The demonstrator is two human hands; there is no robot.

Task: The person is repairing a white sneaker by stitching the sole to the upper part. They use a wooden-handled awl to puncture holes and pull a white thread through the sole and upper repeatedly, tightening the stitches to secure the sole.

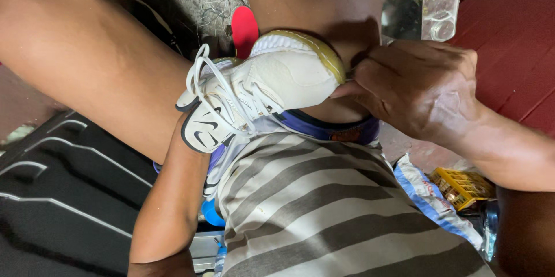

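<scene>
The right hand pinches the yellowed sole edge at the toe of the white shoe; the left hand's grip is hidden inside the shoe.

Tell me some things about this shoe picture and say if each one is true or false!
1. The shoe is mostly white. True.
2. The right hand pinches the shoe's edge by the sole. True.
3. The shoe has no laces. False: white laces loop across its top.
4. The left hand is waving high in the air. False: it is tucked out of sight behind the shoe, with only the forearm showing.
5. The person wears a striped shirt. True.
6. A yellow crate sits on top of the shoe. False: it lies low at the right, beside a blue and white bag.
</scene>
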